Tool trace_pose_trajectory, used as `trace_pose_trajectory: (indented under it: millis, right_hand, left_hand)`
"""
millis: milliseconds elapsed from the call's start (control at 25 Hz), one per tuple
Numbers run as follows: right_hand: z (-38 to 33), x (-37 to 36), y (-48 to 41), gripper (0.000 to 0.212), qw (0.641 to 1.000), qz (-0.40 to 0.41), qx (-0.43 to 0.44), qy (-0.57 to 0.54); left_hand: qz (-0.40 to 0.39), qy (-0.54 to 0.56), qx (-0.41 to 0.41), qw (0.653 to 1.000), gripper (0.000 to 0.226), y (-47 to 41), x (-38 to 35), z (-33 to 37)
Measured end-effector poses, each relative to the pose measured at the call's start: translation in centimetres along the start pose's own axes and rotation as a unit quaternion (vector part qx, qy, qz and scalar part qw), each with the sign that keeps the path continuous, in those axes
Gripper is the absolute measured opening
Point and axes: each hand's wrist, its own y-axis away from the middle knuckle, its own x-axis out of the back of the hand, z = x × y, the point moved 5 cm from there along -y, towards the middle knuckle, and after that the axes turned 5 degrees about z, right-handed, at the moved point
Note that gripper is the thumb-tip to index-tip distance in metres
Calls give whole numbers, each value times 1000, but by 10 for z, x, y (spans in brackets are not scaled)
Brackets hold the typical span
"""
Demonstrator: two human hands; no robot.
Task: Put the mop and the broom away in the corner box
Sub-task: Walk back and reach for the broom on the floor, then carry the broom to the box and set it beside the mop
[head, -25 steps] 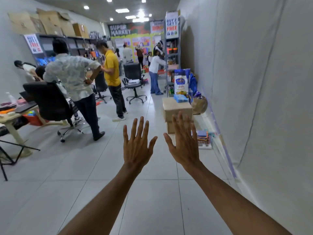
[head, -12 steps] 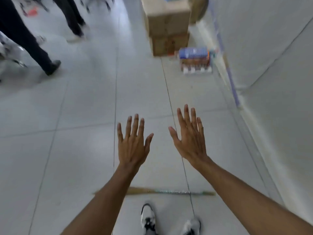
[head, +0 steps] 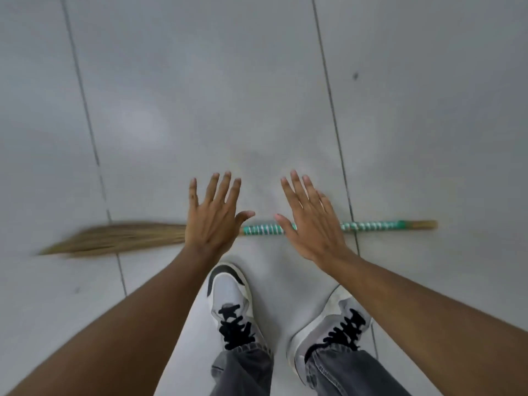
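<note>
Both hands, left hand [head: 213, 217] and right hand [head: 313, 221], are hovering spread and empty; we risk scattering the broom [head: 263, 229] bristles by grabbing there.

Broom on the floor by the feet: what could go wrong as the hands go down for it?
1. The broom lies right ahead of both shoes; a step forward could trip on it.
2. Left hand sits near the loose bristles; gripping there, not on the green-wrapped handle, may bend them.
</note>
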Motion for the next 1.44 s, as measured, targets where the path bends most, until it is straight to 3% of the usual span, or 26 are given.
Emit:
trace_pose_trajectory:
  millis: [120, 200, 320, 440, 560, 760, 880, 1040, 1240, 1440]
  right_hand:
    - [34, -68, 6, 58, 998, -53, -39, -15]
    - [43, -85, 8, 45, 998, -46, 7, 43]
    - [50, -86, 6, 28, 994, -56, 54, 78]
    - [52, -38, 9, 22, 997, -33, 19, 62]
    - [46, 68, 14, 22, 998, 11, -9, 64]
    - [41, 368, 53, 21, 974, 182, -83, 106]
    - [33, 588, 105, 24, 938, 301, -117, 127]
    - [15, 826, 228, 21, 874, 420, -156, 186]
    - [2, 961, 426, 24, 799, 498, -236, 239]
    - [-8, 967, 649, 24, 730, 517, -366, 259]
  left_hand:
    - [-60, 4, -83, 995, 76, 4, -79, 23]
    - [-76, -26, -135, 988, 65, 8, -107, 35]
    - [-84, -24, -127, 988, 48, 5, -110, 36]
    - [-70, -7, -113, 991, 25, -7, -58, 41]
    - [-25, -8, -141, 990, 19, -28, 50, 55]
    - [98, -34, -251, 962, 29, -61, 364, 121]
    - [201, -47, -300, 931, 32, -52, 596, 182]
    - [313, -50, -369, 874, 29, 17, 844, 272]
    - [405, -55, -480, 776, 29, 151, 1004, 389]
    - [422, -62, -577, 696, 25, 318, 1035, 510]
